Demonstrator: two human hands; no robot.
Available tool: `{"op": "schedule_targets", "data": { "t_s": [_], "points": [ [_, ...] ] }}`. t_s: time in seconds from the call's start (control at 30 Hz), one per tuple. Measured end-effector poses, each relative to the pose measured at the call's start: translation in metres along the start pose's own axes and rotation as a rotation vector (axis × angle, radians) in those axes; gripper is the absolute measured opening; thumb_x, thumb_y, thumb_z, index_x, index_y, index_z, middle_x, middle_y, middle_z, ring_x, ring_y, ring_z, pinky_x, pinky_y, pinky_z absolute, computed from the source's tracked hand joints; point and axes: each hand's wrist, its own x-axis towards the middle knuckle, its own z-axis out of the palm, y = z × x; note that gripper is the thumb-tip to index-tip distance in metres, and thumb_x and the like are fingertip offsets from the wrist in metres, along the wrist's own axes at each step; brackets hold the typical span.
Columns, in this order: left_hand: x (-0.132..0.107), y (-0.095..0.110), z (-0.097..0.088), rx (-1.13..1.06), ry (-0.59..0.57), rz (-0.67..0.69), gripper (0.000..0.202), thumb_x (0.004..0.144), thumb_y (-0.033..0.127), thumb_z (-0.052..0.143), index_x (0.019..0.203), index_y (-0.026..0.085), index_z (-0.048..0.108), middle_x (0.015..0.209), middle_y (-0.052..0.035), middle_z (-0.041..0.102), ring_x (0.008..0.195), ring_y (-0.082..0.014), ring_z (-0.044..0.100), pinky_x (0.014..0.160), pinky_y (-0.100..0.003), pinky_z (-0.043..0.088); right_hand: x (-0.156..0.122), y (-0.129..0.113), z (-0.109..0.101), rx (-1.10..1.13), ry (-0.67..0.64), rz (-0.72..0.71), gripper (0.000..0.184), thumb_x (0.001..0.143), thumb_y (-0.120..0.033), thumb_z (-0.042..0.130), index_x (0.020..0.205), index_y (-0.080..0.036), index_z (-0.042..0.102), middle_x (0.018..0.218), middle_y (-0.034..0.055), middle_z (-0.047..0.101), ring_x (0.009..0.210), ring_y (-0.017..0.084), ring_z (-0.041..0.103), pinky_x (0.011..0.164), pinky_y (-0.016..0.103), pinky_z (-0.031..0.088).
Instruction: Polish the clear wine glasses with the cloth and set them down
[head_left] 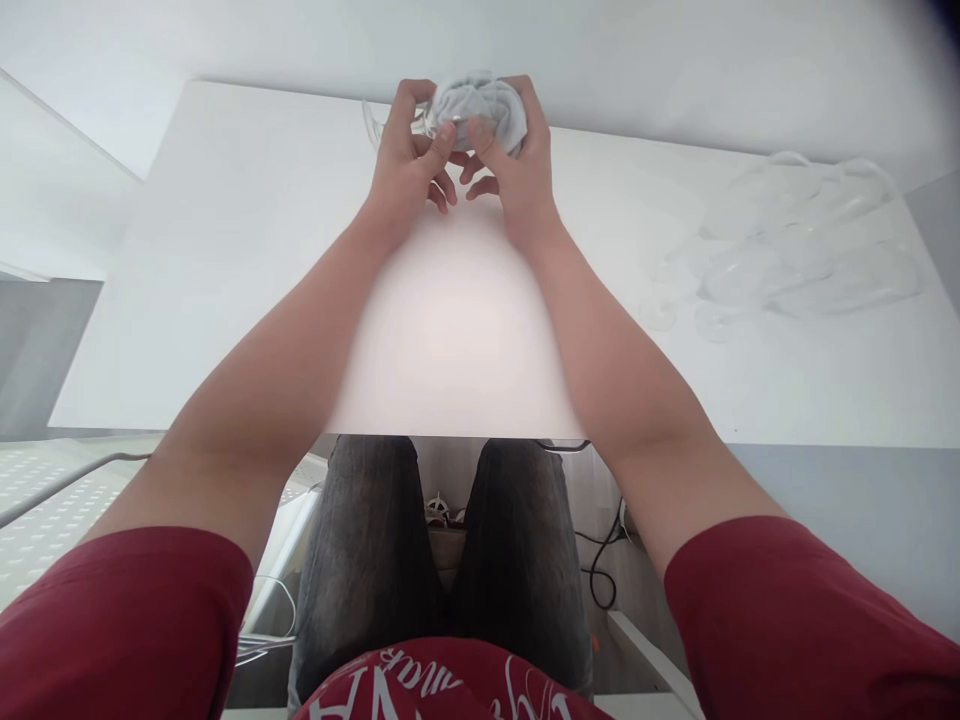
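Observation:
Near the table's far edge, a bunched pale grey cloth [480, 105] is held between both hands. My left hand [416, 150] grips its left side, thumb in front and the lower fingers curled. My right hand [517, 145] wraps round the right side, its thumb pressing on the front of the folds. A clear, see-through piece [370, 122] shows beside my left hand, and more clear material appears between that hand and the cloth. Its full shape is hidden by the fingers and the cloth.
Several clear, see-through items [810, 250] lie grouped on the right of the white table [247, 250], with small round clear pieces [712, 322] nearer me. A wall [637, 60] runs behind the table. Black cables [600, 570] hang below, right of my legs.

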Motion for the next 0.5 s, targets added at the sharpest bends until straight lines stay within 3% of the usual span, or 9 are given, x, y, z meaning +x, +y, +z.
{"op": "schedule_targets", "data": {
  "t_s": [0.1,0.3,0.4,0.5],
  "points": [
    [-0.003,0.007,0.003,0.007,-0.011,0.012,0.04,0.093,0.067,0.063,0.117,0.045,0.04,0.087,0.0106,0.073,0.059,-0.0169,0.061,0.056,-0.041,0.049,0.001,0.0,-0.001,0.016,0.031,-0.018,0.039,0.081,-0.064,0.075,0.1,-0.04,0.051,0.103,-0.0099,0.071,0.083,0.018,0.065,0.073,0.035,0.056],
    [-0.002,0.006,0.001,-0.051,0.004,0.057,0.035,0.097,0.064,0.062,0.119,0.041,0.047,0.074,0.0119,0.069,0.056,-0.0136,0.056,0.051,-0.034,0.045,0.0,-0.003,0.0,0.113,0.07,-0.042,0.048,0.062,-0.077,0.084,0.082,-0.044,0.056,0.093,-0.0079,0.071,0.073,0.024,0.061,0.059,0.039,0.045],
    [0.004,-0.001,0.0,-0.107,-0.022,0.052,0.054,0.097,0.063,0.066,0.136,0.033,0.042,0.072,0.0145,0.069,0.056,-0.0085,0.046,0.048,-0.026,0.043,0.002,-0.002,-0.002,0.169,0.076,-0.009,0.047,0.062,-0.076,0.083,0.083,-0.042,0.058,0.09,-0.0054,0.071,0.077,0.023,0.06,0.064,0.037,0.04],
    [0.005,-0.003,0.004,-0.226,-0.127,0.231,0.077,0.101,0.048,0.069,0.159,0.025,0.025,0.089,0.0118,0.074,0.06,-0.0064,0.047,0.047,-0.024,0.035,0.013,0.009,-0.011,0.293,0.115,-0.037,0.049,0.065,-0.074,0.084,0.088,-0.038,0.059,0.09,-0.0058,0.067,0.078,0.017,0.053,0.069,0.035,0.036]
  ]
}}
